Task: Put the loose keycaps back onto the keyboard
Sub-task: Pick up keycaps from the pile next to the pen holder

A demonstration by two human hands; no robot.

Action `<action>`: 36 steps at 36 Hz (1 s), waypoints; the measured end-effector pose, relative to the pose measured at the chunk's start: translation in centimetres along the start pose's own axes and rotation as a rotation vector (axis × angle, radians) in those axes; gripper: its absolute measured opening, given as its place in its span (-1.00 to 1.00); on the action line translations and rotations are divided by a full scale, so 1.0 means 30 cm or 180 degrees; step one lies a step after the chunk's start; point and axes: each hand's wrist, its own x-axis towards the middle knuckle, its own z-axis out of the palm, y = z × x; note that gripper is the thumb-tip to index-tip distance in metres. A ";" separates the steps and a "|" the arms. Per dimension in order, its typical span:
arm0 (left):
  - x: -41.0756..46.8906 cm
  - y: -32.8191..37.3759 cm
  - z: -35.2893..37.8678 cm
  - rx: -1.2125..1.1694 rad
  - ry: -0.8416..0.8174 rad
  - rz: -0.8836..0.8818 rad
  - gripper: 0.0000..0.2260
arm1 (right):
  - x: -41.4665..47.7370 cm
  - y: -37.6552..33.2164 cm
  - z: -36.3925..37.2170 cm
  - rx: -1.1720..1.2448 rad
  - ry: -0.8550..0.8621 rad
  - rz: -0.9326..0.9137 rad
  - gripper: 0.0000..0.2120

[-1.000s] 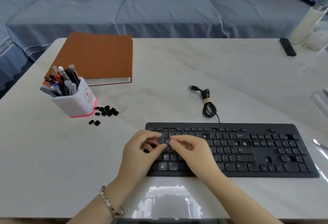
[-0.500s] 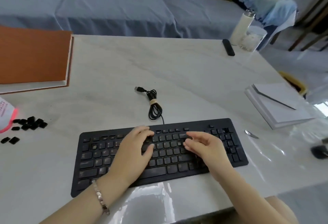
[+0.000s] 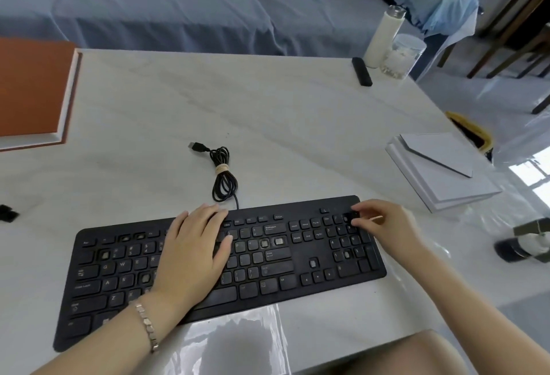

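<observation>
The keyboard (image 3: 297, 209) lay across the lower middle of the frame on the pale desk (image 3: 297, 124), its bundled cable (image 3: 223, 178) coiled just above it. The left hand (image 3: 193, 252) rested flat on the middle of the key field with its fingers straight and slightly apart, gripping nothing. It looked like a steadying hand.

The right hand (image 3: 384, 226) was at the top right corner of the number pad. Its fingers (image 3: 367, 207) were curled and closed in a pinch on what appeared to be a small black keycap (image 3: 354, 214), held at or just over its socket. Whether it was already seated could not be told.

Several empty sockets (image 3: 278, 240) showed pale in the main block, the arrow cluster and the number pad. A few loose keycaps (image 3: 6, 213) sat at the far left edge of the frame, well apart from the keyboard.

A cap like this was probably very light, hard plastic, smooth enough to slip or flip from a loose pinch. It was best taken by two opposite side walls, legend up, and kept level. It would likely need a square, straight press to click home. A tilted push could strain the small clips beneath, which seemed the fragile part. The keyboard itself was stiff and flat, though light enough to slide on the glossy desk unless held.
</observation>
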 end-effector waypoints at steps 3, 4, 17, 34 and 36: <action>0.001 -0.002 0.003 0.0034 -0.0018 -0.0016 -0.59 | 0.011 0.018 0.002 -0.0100 -0.0013 -0.0130 -0.83; 0.002 -0.001 0.003 0.0045 -0.0012 -0.0018 -0.59 | 0.015 0.023 0.003 -0.0111 -0.0011 -0.0142 -0.83; 0.003 0.004 0.008 0.0039 0.0104 -0.0004 -0.61 | -0.004 0.006 0.002 0.0806 0.0043 0.0102 -0.76; 0.003 -0.003 0.014 -0.0029 0.0092 -0.0011 -0.60 | 0.030 0.007 0.003 0.0356 -0.0201 0.0196 -0.79; 0.003 -0.004 0.015 -0.0029 0.0085 -0.0013 -0.60 | 0.036 0.007 0.002 0.0189 -0.0227 0.0100 -0.79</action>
